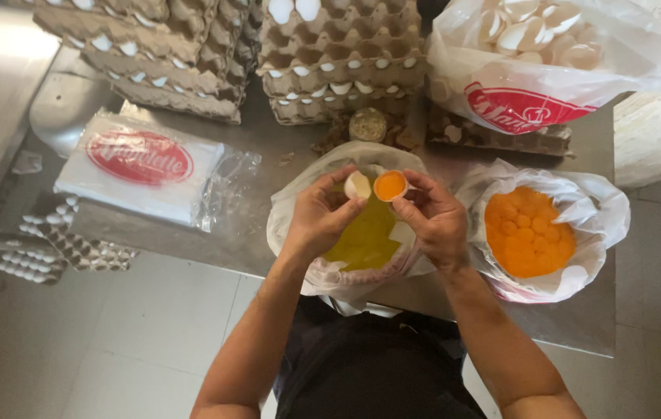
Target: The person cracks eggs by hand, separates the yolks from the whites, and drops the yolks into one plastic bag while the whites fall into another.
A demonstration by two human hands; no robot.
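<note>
My left hand (320,217) holds an empty half eggshell (358,185). My right hand (435,217) holds the other half shell with an orange yolk (389,186) sitting in it. Both hands are over a bag-lined container (288,209) that holds clear yellowish egg white (365,237). To the right stands a second bag-lined container (602,213) full of several orange yolks (528,233).
Stacks of cardboard egg trays (342,70) with white eggs stand at the back, more trays (152,46) at the back left. A plastic bag of broken shells (548,62) sits at the back right. A pack of folded plastic bags (140,167) lies left. Empty trays (59,248) lie on the floor.
</note>
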